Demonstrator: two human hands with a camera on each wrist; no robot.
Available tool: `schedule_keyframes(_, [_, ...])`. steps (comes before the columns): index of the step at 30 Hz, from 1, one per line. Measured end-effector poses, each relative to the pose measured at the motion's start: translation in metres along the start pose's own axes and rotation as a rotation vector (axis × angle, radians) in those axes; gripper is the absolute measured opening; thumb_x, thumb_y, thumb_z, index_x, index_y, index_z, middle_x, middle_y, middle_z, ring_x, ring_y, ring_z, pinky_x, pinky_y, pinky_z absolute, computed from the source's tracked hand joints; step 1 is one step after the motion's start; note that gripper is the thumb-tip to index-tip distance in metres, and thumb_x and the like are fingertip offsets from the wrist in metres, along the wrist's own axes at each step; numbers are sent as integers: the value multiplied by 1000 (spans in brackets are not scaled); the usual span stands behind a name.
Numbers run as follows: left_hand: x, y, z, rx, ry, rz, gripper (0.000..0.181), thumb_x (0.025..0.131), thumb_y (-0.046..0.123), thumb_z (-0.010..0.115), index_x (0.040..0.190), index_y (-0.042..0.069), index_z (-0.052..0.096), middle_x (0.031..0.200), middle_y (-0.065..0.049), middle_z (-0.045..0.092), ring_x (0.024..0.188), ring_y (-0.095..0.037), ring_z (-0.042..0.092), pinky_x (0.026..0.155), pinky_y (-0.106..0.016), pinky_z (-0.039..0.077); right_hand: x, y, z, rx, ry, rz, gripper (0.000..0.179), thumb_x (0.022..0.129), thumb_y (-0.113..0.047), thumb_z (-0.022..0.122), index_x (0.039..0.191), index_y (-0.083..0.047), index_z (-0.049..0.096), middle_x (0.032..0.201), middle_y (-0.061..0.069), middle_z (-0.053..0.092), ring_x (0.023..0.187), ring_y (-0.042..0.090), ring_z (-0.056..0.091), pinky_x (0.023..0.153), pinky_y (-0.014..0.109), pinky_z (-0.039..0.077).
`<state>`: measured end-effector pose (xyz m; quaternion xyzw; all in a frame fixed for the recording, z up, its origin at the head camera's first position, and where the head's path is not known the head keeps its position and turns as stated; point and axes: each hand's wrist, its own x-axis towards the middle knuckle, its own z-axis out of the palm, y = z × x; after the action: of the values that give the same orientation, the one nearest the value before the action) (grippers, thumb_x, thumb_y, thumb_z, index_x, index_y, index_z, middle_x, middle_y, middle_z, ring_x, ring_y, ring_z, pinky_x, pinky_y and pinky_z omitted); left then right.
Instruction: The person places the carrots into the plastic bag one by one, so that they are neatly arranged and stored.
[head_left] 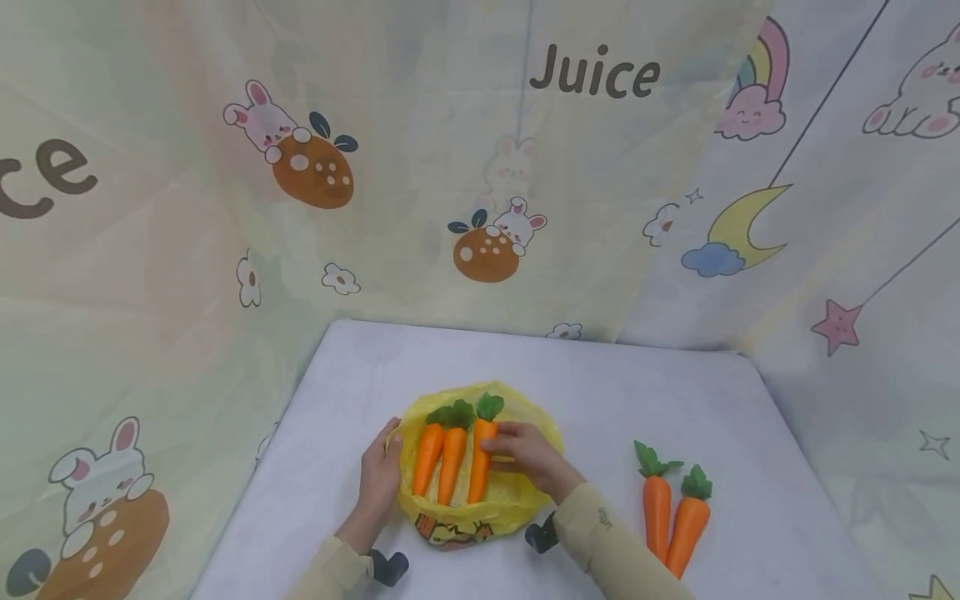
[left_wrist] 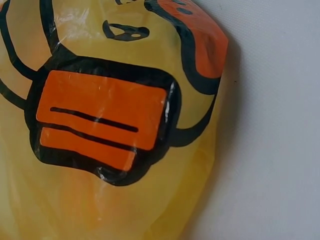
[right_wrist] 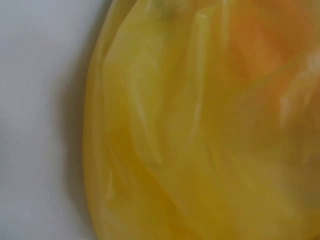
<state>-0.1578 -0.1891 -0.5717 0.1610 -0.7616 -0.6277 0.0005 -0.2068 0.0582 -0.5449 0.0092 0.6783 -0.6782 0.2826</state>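
A yellow plastic bag (head_left: 517, 500) with a printed cartoon stands with its mouth spread wide. Inside its mouth lie two orange carrots, a left one (head_left: 427, 458) and a middle one (head_left: 452, 465), green tops toward the back. My right hand (head_left: 528, 454) reaches over the bag's right side and pinches a third carrot (head_left: 477, 475) beside them. At the left rim, my left hand (head_left: 381, 471) holds the bag's edge. The left wrist view shows the bag's printed side (left_wrist: 100, 115) close up; the right wrist view shows its creased yellow plastic (right_wrist: 165, 150).
Two more carrots, one on the left (head_left: 657, 517) and one on the right (head_left: 688, 529), lie on the white table (head_left: 592, 375) to the right of my right forearm. A printed cloth (head_left: 420, 167) hangs around the table's back and sides.
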Motion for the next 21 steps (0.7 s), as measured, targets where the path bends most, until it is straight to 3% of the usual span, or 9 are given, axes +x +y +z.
schedule_keyframes(10, [2, 2, 1, -18, 0, -3, 51, 111, 25, 39, 158, 6, 33, 162, -13, 32, 150, -35, 26, 119, -53, 25, 6, 9, 12, -70, 80, 7, 70, 90, -7, 75, 141, 22, 36, 133, 35, 52, 104, 35, 67, 90, 49, 58])
schedule_keyframes(21, [4, 1, 0, -1, 0, -4, 51, 111, 24, 38, 157, 4, 33, 162, -14, 32, 150, -35, 26, 119, -54, 25, 12, 15, 21, -167, 139, 25, 66, 92, -9, 75, 140, 19, 39, 128, 32, 57, 105, 36, 66, 82, 45, 61])
